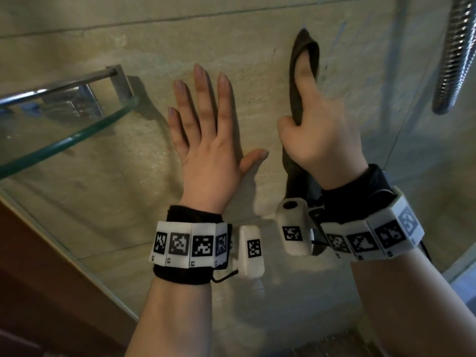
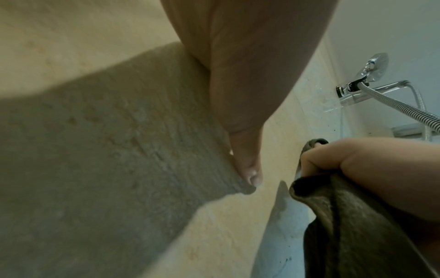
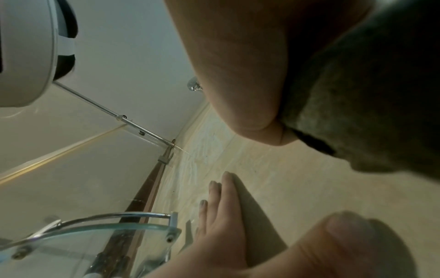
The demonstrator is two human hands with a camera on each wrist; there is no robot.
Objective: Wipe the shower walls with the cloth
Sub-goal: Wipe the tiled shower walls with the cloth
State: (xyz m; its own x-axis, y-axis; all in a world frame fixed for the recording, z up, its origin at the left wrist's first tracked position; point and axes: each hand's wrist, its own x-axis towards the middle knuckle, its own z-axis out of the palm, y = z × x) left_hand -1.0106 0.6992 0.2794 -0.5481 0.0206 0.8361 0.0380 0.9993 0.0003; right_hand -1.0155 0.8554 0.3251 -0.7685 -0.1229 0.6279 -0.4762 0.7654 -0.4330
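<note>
The wiping step is under way: the right hand [image 1: 318, 140] grips the dark cloth [image 1: 296, 99] and presses it against the beige shower wall [image 1: 244, 55], seemingly flat. The left hand [image 1: 208, 130] rests on the wall with fingers spread, beside the glass shelf [image 1: 64, 140]. Next, the cloth needs sweeping across the unwiped tiles.

The shower wall [image 1: 244, 81] is beige stone-look tile with a matt, slightly pitted face and thin grout lines. The cloth [image 1: 296, 99] is dark olive-brown fabric with a soft, napped, matt weave. The corner shelf [image 1: 64, 140] is clear, green-edged glass, glossy and smooth, carried on a polished chrome metal rail [image 1: 59, 83]. The shower hose [image 1: 456, 52] is ribbed, shiny metal.
</note>
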